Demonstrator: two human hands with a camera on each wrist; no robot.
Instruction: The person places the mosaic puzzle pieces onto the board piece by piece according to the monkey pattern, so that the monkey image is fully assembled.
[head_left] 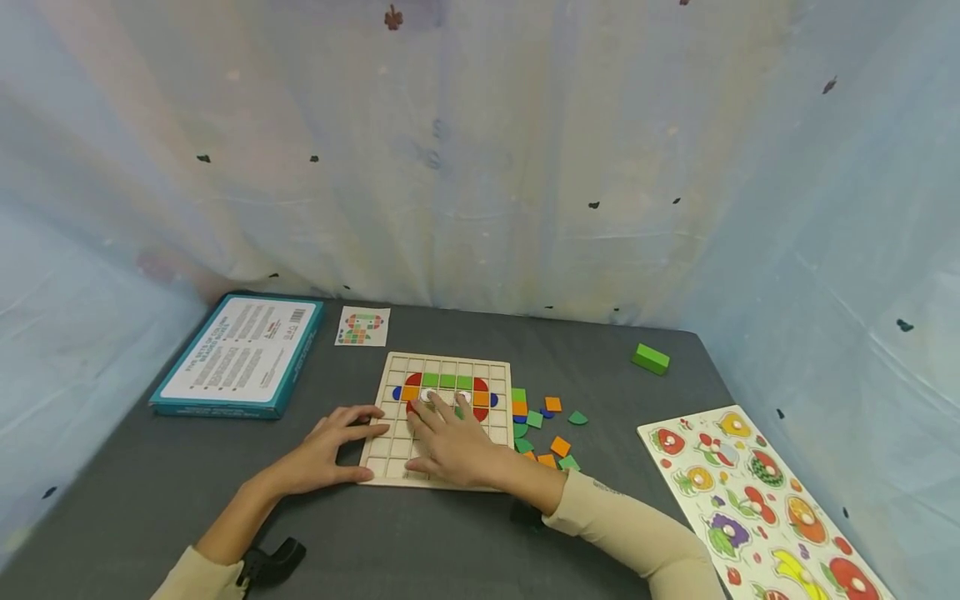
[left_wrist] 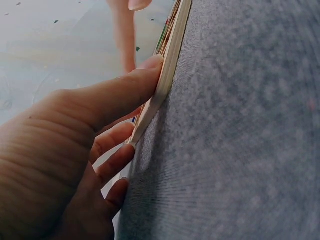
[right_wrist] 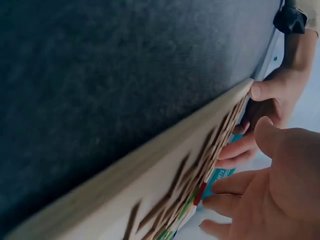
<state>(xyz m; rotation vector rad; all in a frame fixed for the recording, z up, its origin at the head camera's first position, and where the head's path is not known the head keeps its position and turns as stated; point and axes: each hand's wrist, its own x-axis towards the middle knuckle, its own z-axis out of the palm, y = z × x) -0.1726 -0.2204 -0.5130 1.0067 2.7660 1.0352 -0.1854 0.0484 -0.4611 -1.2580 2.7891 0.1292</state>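
A light wooden grid board [head_left: 390, 446] lies on the dark table. On it, red, green, orange, blue and white flat pieces form a pattern in its upper half. My left hand [head_left: 330, 446] rests at the board's left edge, with thumb and fingertips touching it. In the left wrist view, the left thumb [left_wrist: 125, 92] presses on the board's rim. My right hand [head_left: 453, 446] spreads over the board's middle, fingertips by the white round pieces, hiding part of the pattern. In the right wrist view, the right hand [right_wrist: 245, 195] has extended fingers; I cannot tell whether they press a piece.
Several loose pieces [head_left: 560, 447] lie right of the board. A pattern card [head_left: 362, 326] sits behind it, and a teal box [head_left: 240, 354] lies at the left. A green block [head_left: 650, 358] and a fruit puzzle board [head_left: 772, 508] are on the right.
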